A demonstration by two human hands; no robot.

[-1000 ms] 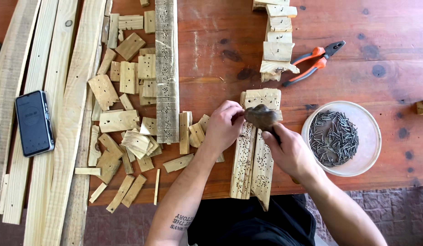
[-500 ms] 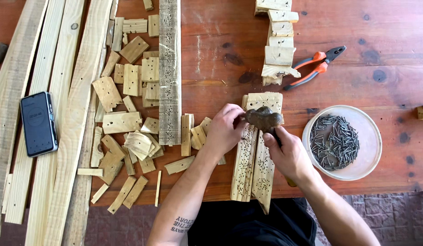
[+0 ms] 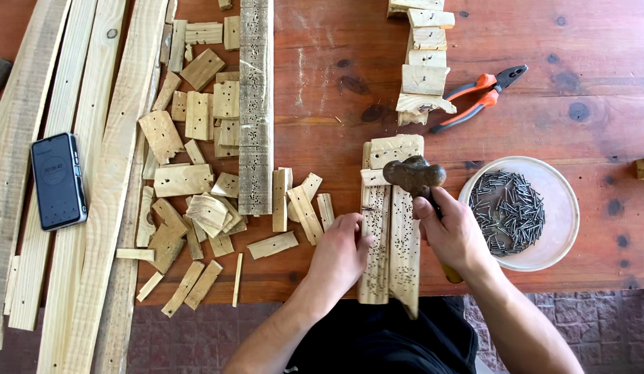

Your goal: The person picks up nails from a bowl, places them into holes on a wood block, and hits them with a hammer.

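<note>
Hammer [image 3: 414,176] gripped in right hand [image 3: 455,235]; left hand [image 3: 339,253] fingers steady slats [image 3: 390,228] beside nail bowl [image 3: 561,228].

A single screen shows: a smartphone [image 3: 58,181] lying face up on the long pale wooden planks [image 3: 31,208] at the far left. It is a dark upright rectangle with rounded corners; its black screen is lit faintly with small pale characters near the top.

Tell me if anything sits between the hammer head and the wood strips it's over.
Nothing visible does. The hammer head is right over the pitted strips; the left hand grips their left edge, lower down and clear of it.
</note>
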